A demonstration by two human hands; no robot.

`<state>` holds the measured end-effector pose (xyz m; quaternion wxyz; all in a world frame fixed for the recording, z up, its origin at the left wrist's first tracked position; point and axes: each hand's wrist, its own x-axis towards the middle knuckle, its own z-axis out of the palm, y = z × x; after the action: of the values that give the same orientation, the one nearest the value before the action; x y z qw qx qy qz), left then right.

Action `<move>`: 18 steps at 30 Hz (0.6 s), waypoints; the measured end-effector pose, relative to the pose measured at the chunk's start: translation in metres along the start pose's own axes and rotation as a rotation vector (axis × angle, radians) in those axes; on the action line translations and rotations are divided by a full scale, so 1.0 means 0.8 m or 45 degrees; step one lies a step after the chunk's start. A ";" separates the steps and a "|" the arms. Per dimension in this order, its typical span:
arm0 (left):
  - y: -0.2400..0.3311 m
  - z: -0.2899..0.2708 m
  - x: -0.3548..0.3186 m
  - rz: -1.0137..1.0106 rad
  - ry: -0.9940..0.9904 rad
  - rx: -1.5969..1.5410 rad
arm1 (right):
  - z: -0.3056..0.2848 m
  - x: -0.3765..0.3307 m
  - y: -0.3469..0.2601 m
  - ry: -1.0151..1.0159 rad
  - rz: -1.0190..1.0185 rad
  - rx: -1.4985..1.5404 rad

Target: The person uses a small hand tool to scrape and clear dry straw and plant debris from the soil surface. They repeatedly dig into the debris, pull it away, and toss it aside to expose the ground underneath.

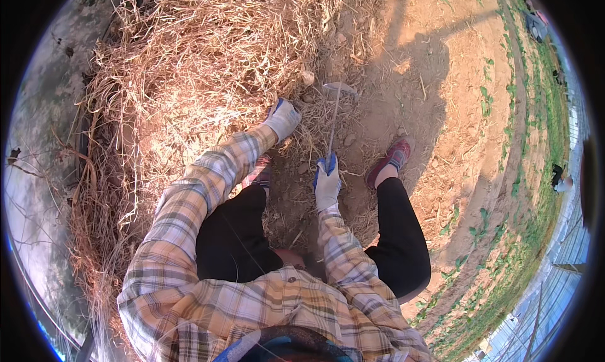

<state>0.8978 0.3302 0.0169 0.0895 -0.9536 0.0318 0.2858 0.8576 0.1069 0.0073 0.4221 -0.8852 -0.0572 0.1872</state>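
Note:
My right hand (327,188), in a white and blue work glove, is wrapped round the handle end of a hand hoe. The thin shaft of the hand hoe (334,122) points away from me, and its pale curved blade lies at the soil just beyond the straw's edge. My left hand (283,118), gloved in the same way, is closed low beside the dry straw (208,53). What its fingers hold, if anything, is hidden. A small pale clod or stone (307,77) sits between the left hand and the blade.
Bare brown soil (409,78) spreads to the right, partly in shadow. Farther right run rows of green seedlings (486,100). Grey sheeting (44,110) borders the straw on the left. My shoes (389,163) stand on either side of the right hand. Another person (563,183) appears small at far right.

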 end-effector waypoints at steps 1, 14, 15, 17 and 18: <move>-0.001 0.002 -0.001 -0.019 -0.017 -0.005 | 0.005 0.014 -0.013 0.119 -0.082 0.190; -0.007 0.010 0.004 -0.048 -0.054 -0.026 | 0.008 -0.085 0.061 -0.342 0.327 0.023; -0.005 0.002 0.002 -0.060 -0.055 -0.074 | 0.010 -0.076 0.062 -0.426 0.524 0.289; 0.000 -0.003 -0.001 -0.034 -0.083 -0.056 | 0.015 -0.072 0.063 -0.436 0.803 0.862; -0.003 -0.003 -0.002 -0.038 -0.101 -0.047 | 0.012 -0.068 0.051 -0.424 0.759 0.777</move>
<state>0.8980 0.3323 0.0198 0.0775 -0.9433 0.0087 0.3226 0.8015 0.0741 -0.0144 0.5763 -0.6560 0.1906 0.4487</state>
